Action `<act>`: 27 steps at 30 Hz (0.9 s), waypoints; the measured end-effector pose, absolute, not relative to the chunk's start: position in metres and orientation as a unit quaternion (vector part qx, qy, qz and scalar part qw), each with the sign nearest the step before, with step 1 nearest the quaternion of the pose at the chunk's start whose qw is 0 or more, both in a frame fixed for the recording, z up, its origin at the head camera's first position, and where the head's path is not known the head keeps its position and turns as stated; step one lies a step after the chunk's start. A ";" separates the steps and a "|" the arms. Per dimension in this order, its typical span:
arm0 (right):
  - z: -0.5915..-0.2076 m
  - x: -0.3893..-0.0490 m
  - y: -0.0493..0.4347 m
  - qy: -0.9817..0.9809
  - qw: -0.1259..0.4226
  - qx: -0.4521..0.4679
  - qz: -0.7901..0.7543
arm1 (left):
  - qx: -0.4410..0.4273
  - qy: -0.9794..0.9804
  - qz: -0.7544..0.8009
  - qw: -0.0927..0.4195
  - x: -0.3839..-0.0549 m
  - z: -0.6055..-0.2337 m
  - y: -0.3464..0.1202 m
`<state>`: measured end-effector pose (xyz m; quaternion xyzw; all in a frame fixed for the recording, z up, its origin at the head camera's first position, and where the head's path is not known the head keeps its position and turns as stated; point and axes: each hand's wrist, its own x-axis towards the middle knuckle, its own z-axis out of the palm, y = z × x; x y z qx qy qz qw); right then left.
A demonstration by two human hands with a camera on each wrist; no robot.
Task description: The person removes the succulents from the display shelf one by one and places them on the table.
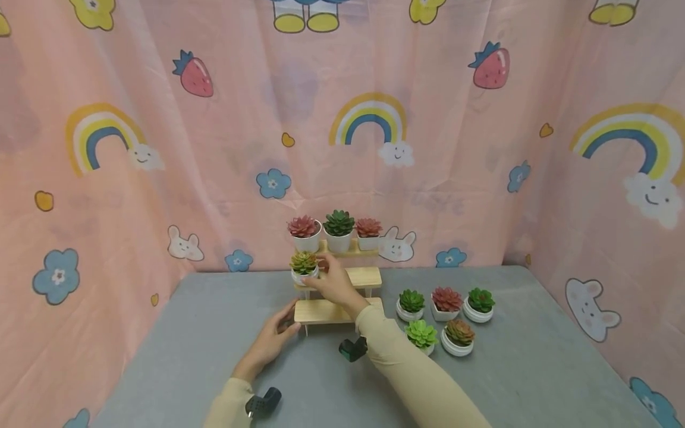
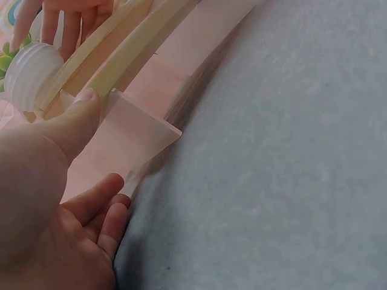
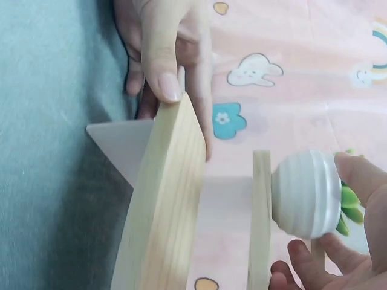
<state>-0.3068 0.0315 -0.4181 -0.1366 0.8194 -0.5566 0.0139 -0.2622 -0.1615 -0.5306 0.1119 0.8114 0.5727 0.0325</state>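
Note:
A three-tier wooden stand (image 1: 326, 312) with whitish side supports stands near the back of the grey table. My right hand (image 1: 334, 284) holds a yellow-green potted succulent (image 1: 304, 265) at the left end of the middle step, thumb and fingers around its white pot. In the right wrist view, the base of this ribbed pot (image 3: 305, 193) meets the step's surface. My left hand (image 1: 274, 337) grips the left end of the lowest step, its thumb (image 3: 169, 84) on the wood's front corner and its fingers on the far side. Three potted succulents (image 1: 339, 229) line the top step, two reddish and one dark green.
Right of the stand, several potted succulents stand on the table (image 1: 535, 356): green, reddish, bright green and orange-brown ones, such as the red one (image 1: 446, 301). My right forearm (image 1: 412, 371) passes close beside them. A pink patterned curtain (image 1: 230, 148) hangs behind the table.

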 end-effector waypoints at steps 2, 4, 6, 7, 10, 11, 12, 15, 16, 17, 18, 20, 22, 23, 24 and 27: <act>-0.418 -0.308 0.027 0.824 0.013 -0.128 -0.552 | 0.117 0.810 0.574 0.032 -0.263 -0.530 -0.162; -0.419 -0.308 0.025 0.828 0.009 -0.126 -0.547 | 0.121 0.808 0.575 0.035 -0.263 -0.530 -0.162; -0.421 -0.309 0.023 0.832 0.006 -0.128 -0.540 | 0.124 0.807 0.576 0.037 -0.262 -0.530 -0.162; -0.422 -0.310 0.023 0.834 0.004 -0.131 -0.536 | 0.125 0.807 0.575 0.037 -0.262 -0.530 -0.162; -0.426 -0.311 0.022 0.836 -0.003 -0.141 -0.531 | 0.127 0.806 0.578 0.035 -0.262 -0.531 -0.162; -0.426 -0.312 0.023 0.837 -0.005 -0.145 -0.528 | 0.127 0.805 0.579 0.033 -0.262 -0.530 -0.162; -0.426 -0.313 0.023 0.836 -0.006 -0.147 -0.528 | 0.128 0.804 0.579 0.031 -0.263 -0.530 -0.162; -0.426 -0.313 0.023 0.835 -0.007 -0.151 -0.529 | 0.127 0.804 0.580 0.029 -0.263 -0.530 -0.162; -0.426 -0.313 0.024 0.835 -0.007 -0.153 -0.529 | 0.126 0.804 0.580 0.029 -0.263 -0.530 -0.162; -0.426 -0.314 0.024 0.835 -0.007 -0.154 -0.527 | 0.126 0.805 0.579 0.029 -0.262 -0.531 -0.162; -0.426 -0.314 0.025 0.836 -0.005 -0.154 -0.527 | 0.125 0.805 0.579 0.029 -0.262 -0.531 -0.162; -0.426 -0.314 0.026 0.838 -0.004 -0.156 -0.522 | 0.123 0.805 0.580 0.029 -0.262 -0.531 -0.161; -0.426 -0.315 0.026 0.840 -0.004 -0.156 -0.520 | 0.119 0.804 0.581 0.029 -0.262 -0.532 -0.161; -0.426 -0.315 0.027 0.840 -0.004 -0.156 -0.519 | 0.118 0.804 0.582 0.028 -0.262 -0.532 -0.161; -0.426 -0.315 0.027 0.841 -0.005 -0.155 -0.519 | 0.115 0.804 0.583 0.028 -0.262 -0.532 -0.161; -0.425 -0.314 0.030 0.839 -0.009 -0.152 -0.522 | 0.111 0.803 0.585 0.027 -0.262 -0.532 -0.160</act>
